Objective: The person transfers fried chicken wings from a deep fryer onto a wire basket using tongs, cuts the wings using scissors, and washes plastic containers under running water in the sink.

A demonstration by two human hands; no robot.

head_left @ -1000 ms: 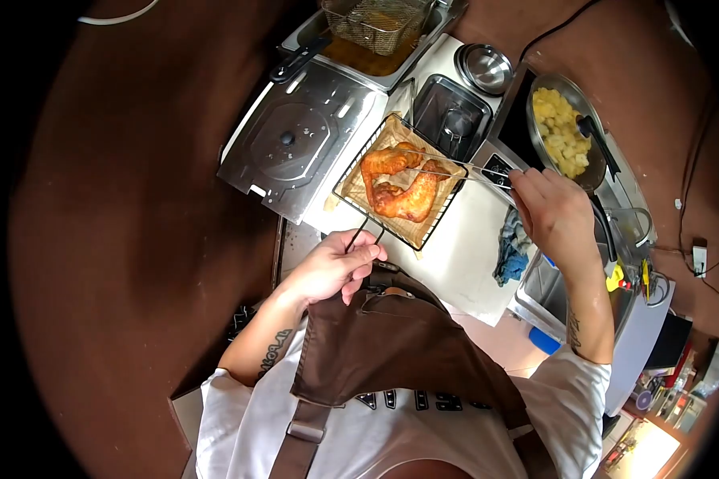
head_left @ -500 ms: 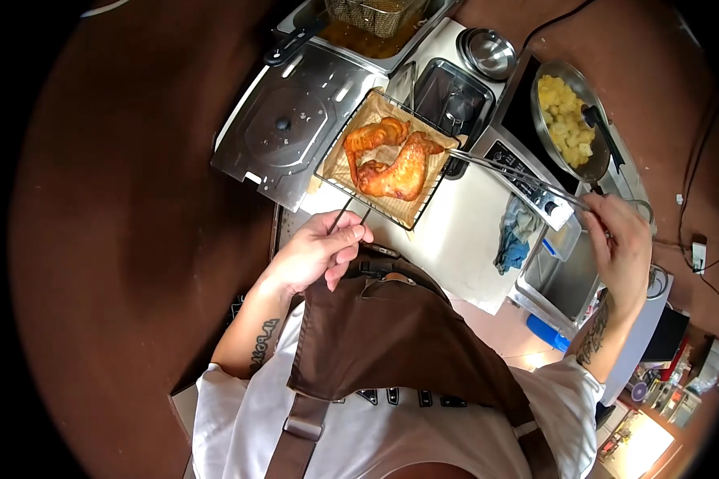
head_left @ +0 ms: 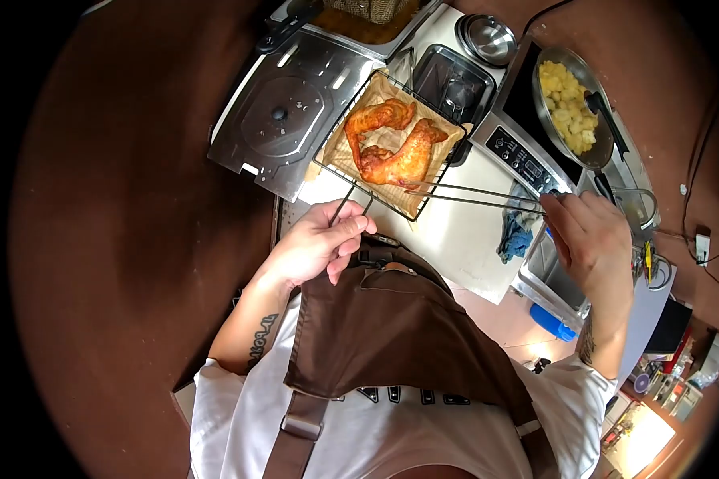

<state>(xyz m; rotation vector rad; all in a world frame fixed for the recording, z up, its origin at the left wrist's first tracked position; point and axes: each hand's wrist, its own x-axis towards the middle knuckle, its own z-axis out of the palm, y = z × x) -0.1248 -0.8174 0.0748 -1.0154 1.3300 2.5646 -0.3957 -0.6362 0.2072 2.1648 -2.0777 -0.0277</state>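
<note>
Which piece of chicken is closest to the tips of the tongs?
The lower-right piece: the tongs end at its bottom edge, while the upper-left piece lies farther away.

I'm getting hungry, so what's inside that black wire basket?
Two browned chicken pieces lie on brown paper inside the wire basket. The paper covers the basket's bottom, so that can't be seen. The paper right under the chicken is hidden too.
</note>
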